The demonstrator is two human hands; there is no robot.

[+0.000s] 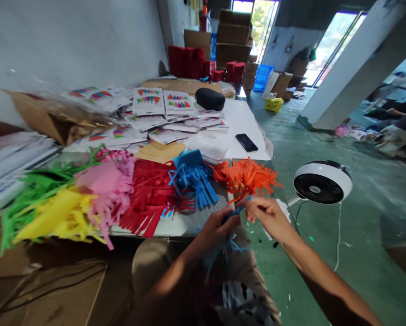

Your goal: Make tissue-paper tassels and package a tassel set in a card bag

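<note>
Over my lap, at the table's front right corner, my left hand (223, 225) is closed around a blue paper tassel (237, 246), its thin strips hanging below the fingers. Close beside it, my right hand (264, 214) pinches at the tassel's upper end; the fingertips partly hide that end. Just beyond the hands lies orange fringed paper (246, 174). To its left are blue fringed paper (196, 181), red fringed paper (151, 190), pink fringed paper (104, 181), yellow fringed paper (56, 215) and green fringed paper (22, 199).
Printed packets (148, 102) pile up at the back of the table, with a black case (209, 99) on them. A phone (246, 142) lies near the right edge. A white fan (321, 182) stands right of the table. An open cardboard box (36, 111) sits at left.
</note>
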